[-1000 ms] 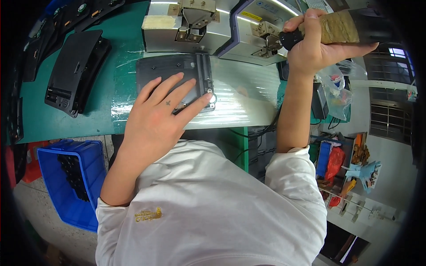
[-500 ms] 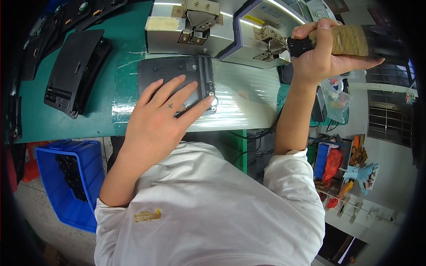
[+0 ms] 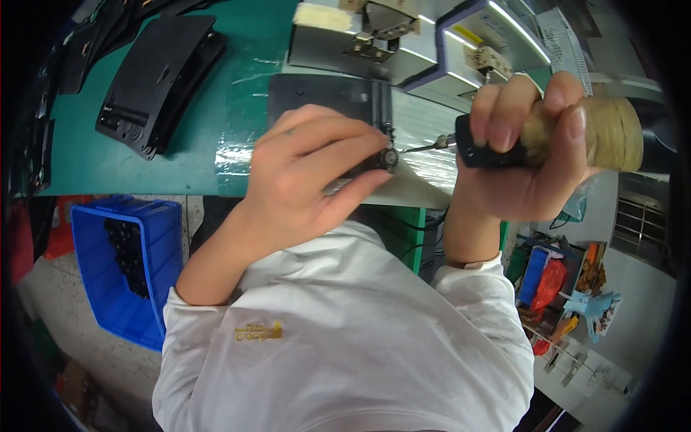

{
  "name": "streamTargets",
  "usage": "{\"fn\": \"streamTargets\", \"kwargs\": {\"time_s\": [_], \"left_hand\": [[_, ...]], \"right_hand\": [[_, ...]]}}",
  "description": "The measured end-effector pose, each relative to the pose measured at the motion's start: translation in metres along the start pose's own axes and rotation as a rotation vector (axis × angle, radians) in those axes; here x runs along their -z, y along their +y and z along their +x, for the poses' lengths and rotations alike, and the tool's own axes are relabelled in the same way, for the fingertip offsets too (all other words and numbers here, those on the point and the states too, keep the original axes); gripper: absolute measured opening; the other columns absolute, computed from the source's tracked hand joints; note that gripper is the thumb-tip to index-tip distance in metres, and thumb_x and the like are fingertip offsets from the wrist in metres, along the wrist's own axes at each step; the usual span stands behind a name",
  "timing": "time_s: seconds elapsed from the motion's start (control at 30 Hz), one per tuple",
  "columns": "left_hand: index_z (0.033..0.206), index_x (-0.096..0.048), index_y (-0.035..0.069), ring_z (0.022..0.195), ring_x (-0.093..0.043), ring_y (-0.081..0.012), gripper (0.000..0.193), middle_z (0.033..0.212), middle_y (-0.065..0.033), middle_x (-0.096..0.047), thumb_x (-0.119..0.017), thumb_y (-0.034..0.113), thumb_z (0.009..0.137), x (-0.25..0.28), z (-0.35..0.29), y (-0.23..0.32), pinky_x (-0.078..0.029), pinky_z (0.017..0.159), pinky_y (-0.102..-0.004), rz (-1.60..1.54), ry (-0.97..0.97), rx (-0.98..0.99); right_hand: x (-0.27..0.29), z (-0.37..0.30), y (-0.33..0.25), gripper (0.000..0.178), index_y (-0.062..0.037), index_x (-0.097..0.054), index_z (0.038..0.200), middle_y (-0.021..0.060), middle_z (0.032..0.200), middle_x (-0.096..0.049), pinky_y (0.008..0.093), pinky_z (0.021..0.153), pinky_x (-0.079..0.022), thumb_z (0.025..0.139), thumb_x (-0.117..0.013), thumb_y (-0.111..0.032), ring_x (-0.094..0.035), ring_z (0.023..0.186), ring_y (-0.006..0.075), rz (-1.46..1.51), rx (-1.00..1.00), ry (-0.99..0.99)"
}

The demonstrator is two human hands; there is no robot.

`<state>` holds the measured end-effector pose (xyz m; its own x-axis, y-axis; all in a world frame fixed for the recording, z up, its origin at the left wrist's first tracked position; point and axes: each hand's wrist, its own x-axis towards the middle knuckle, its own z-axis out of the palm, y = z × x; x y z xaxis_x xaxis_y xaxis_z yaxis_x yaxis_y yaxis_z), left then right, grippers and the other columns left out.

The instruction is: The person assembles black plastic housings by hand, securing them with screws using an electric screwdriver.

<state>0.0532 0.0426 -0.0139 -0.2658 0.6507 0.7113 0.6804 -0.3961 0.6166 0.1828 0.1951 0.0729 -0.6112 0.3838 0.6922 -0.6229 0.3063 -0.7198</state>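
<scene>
A flat black plastic panel [image 3: 324,92] lies on the table in front of me, partly hidden under my left hand [image 3: 302,169]. The fingers of that hand are bent over the panel, index finger and thumb closing at its right corner, around a small round part [image 3: 390,158]. My right hand [image 3: 525,158] is wrapped round an electric screwdriver [image 3: 612,133] with tan tape on its body and a black front end. Its thin bit [image 3: 432,145] points left, the tip close to the round part; whether it touches, I cannot tell.
Two silver screw feeders [image 3: 345,47] with metal brackets stand behind the panel. Another curved black housing [image 3: 155,79] lies on the green mat at the left, more black parts beyond it. A blue crate [image 3: 129,281] holding black pieces is on the floor, lower left.
My right hand has brought the screwdriver from the right-hand feeder down and toward the panel. My left hand's spread fingers have drawn together at the panel's right corner. The whole view has shifted.
</scene>
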Motion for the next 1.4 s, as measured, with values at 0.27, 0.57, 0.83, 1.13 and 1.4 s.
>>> {"fn": "streamTargets", "kwargs": {"time_s": [0.27, 0.57, 0.83, 1.13, 1.4], "left_hand": [[0.089, -0.077, -0.001, 0.075, -0.07, -0.0267, 0.027, 0.088, -0.0107, -0.075, -0.088, 0.006, 0.066, -0.004, -0.008, -0.006, -0.055, 0.069, -0.0349, 0.015, 0.066, -0.019], [0.084, -0.077, 0.001, 0.071, -0.07, -0.0247, 0.022, 0.084, -0.0098, -0.075, -0.088, 0.006, 0.066, -0.004, -0.012, -0.009, -0.053, 0.066, -0.0337, 0.007, 0.063, -0.051], [0.082, -0.077, 0.0, 0.068, -0.069, -0.0238, 0.021, 0.082, -0.0097, -0.075, -0.088, 0.005, 0.065, -0.004, -0.012, -0.006, -0.052, 0.064, -0.033, 0.022, 0.058, -0.059], [0.082, -0.077, 0.0, 0.068, -0.07, -0.0229, 0.02, 0.082, -0.0099, -0.075, -0.088, 0.005, 0.066, -0.003, -0.013, -0.008, -0.052, 0.064, -0.0321, 0.037, 0.061, -0.069], [0.082, -0.078, 0.001, 0.068, -0.07, -0.0221, 0.02, 0.082, -0.0094, -0.076, -0.088, 0.006, 0.067, -0.003, -0.012, -0.006, -0.052, 0.065, -0.0323, 0.03, 0.055, -0.069]], "right_hand": [[-0.008, -0.01, 0.011, 0.027, -0.0006, -0.052, 0.108, 0.0073, 0.114, -0.055, 0.0317, 0.058, -0.045, 0.109, -0.036, -0.022, -0.053, 0.069, 0.0145, 0.03, -0.072, -0.059], [-0.004, -0.016, 0.008, 0.036, 0.0001, -0.056, 0.11, 0.0041, 0.116, -0.054, 0.0323, 0.061, -0.045, 0.11, -0.032, -0.028, -0.053, 0.072, 0.0132, 0.008, -0.105, -0.124], [-0.011, -0.015, 0.012, 0.037, -0.0017, -0.056, 0.11, 0.0029, 0.1, -0.054, 0.0295, 0.06, -0.044, 0.109, -0.034, -0.032, -0.052, 0.069, 0.011, 0.141, -0.112, -0.089], [-0.004, -0.014, 0.003, 0.033, -0.0043, -0.053, 0.11, 0.0021, 0.093, -0.054, 0.029, 0.06, -0.045, 0.109, -0.035, -0.032, -0.053, 0.069, 0.0103, -0.054, -0.148, -0.193], [0.008, -0.015, 0.021, 0.03, -0.0041, -0.051, 0.109, 0.0024, 0.1, -0.055, 0.0281, 0.057, -0.047, 0.109, -0.037, -0.03, -0.056, 0.066, 0.0109, 0.128, -0.057, -0.262]]}}
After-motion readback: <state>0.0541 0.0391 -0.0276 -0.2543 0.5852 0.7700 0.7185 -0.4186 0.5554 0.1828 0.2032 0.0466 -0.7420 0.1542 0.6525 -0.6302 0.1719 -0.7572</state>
